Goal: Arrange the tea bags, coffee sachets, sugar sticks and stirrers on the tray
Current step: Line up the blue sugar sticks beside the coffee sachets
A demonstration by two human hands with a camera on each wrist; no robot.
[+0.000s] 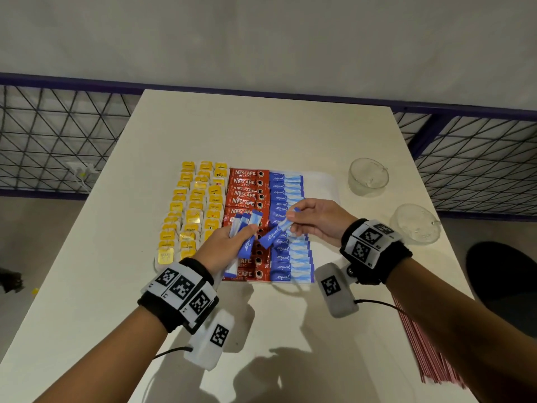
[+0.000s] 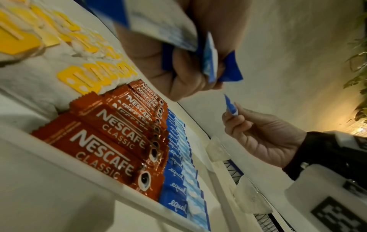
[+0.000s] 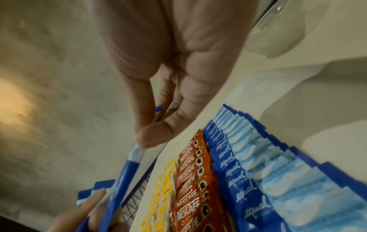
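- Over the tray (image 1: 325, 181) on the worktop (image 1: 261, 126): left hand (image 1: 223, 245) fingers clamped on a spare bunch of sugar sticks (image 1: 242, 231), kept as a supply.
- Right hand (image 1: 316, 219) fingers pinch a single stick (image 1: 276, 232), likely drawn from the bunch for the blue row (image 1: 286, 251).
- Tea bags (image 1: 191, 210) fill the tray's left side, coffee sachets (image 1: 245, 196) the middle.
- Stirrers (image 1: 427, 356) lie off the tray, near its right, not yet placed.
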